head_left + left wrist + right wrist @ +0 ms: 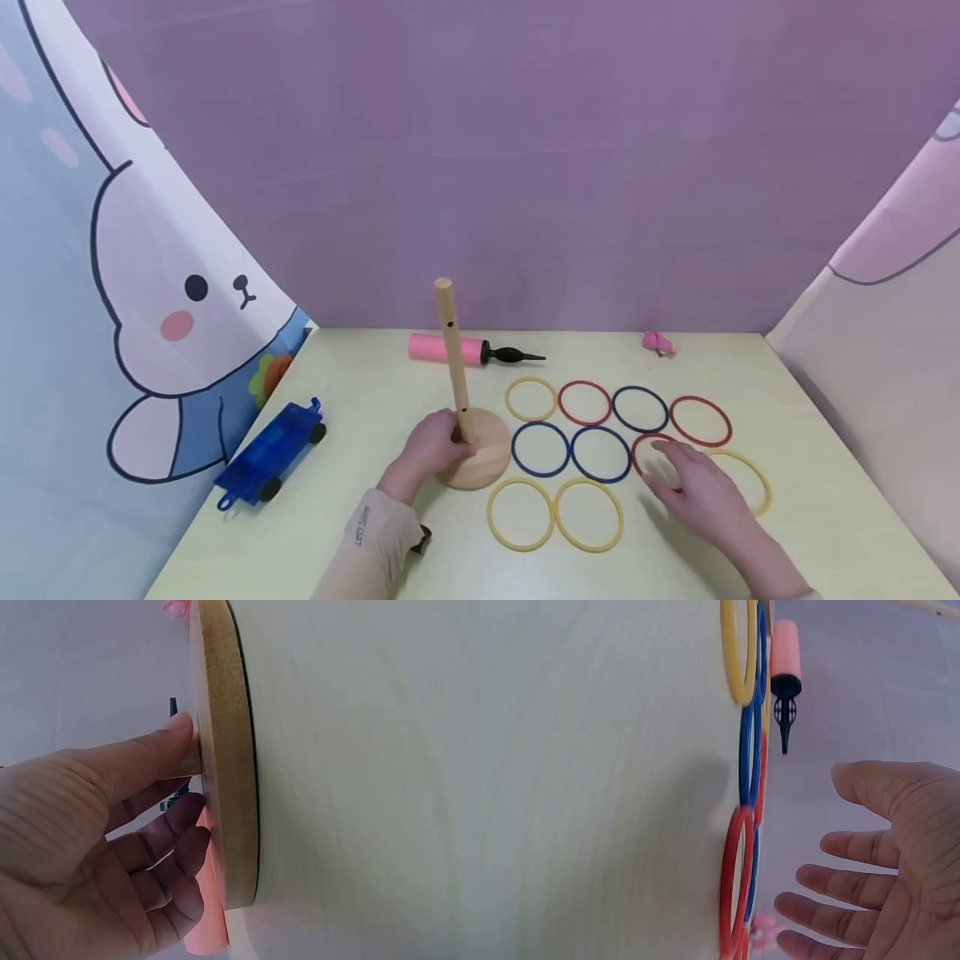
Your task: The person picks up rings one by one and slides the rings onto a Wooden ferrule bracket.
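A wooden post [454, 367] rises from a round wooden base [487, 458] on the table. My left hand [433, 442] grips the foot of this post, thumb on the near side, as the left wrist view shows; fingertips lie right at the base [229, 765]. My right hand [701, 492] is over the right side of the rings, fingers spread and relaxed, holding nothing. Beneath its fingers lies a red ring [636, 454], partly hidden. A yellow ring [761, 479] passes behind the same hand. In the right wrist view the hand [885, 862] stands apart from the red ring [726, 885].
Several more rings lie flat: blue [540, 475], red [585, 382], yellow [521, 550]. A pink hand pump [447, 349] with black nozzle lies behind the post. A blue wheeled toy trailer [270, 454] stands at left, a small pink toy [658, 342] at the back right.
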Motion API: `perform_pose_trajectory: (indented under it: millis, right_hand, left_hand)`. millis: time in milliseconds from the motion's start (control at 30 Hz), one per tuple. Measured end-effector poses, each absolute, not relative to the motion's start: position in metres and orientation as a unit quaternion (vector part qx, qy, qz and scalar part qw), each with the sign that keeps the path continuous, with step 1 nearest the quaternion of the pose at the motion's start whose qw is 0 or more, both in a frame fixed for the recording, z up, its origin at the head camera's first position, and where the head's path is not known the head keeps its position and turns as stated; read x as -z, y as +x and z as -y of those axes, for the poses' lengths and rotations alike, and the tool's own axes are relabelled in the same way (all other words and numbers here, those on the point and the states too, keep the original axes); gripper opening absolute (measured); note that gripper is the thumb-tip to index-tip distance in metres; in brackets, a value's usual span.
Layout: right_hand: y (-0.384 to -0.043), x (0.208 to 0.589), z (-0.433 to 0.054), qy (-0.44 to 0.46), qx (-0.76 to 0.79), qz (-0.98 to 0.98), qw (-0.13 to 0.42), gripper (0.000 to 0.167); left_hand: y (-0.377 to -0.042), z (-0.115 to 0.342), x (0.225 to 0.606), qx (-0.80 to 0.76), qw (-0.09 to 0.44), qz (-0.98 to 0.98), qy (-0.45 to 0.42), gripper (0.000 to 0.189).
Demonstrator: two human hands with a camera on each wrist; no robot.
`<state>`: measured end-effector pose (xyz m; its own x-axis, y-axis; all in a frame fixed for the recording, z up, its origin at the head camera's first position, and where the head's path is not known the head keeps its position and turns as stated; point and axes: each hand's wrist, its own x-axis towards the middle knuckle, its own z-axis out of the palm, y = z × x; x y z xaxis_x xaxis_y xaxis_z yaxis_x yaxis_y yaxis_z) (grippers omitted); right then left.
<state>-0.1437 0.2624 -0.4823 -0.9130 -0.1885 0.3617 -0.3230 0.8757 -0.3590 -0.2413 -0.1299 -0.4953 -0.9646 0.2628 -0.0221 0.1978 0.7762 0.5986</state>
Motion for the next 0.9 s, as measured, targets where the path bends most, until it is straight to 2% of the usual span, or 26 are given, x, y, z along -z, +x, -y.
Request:
perform_pose_trajectory:
  millis: [100, 533, 733, 900]
  right_hand:
    - [-0.144, 0.481, -0.274, 0.106, -0.224, 0.959, 0.138, 0.047]
    - [-0.141, 0.486, -0.341, 0.002, -0.253, 0.952, 0.173, 0.024]
    - [-0.136, 0.489, -0.366, -0.064, -0.235, 0.953, 0.179, 0.023]
    - [-0.134, 0.488, -0.379, -0.099, -0.222, 0.958, 0.149, 0.027]
  left_hand:
    - [-0.241, 0.129, 0.495, -0.313, 0.053, -0.941, 0.117, 0.031]
    - [-0.238, 0.13, 0.495, -0.305, 0.035, -0.943, 0.126, 0.028]
    - [-0.238, 0.131, 0.496, -0.306, 0.031, -0.942, 0.134, 0.025]
    - [-0.238, 0.131, 0.497, -0.298, 0.026, -0.944, 0.142, 0.023]
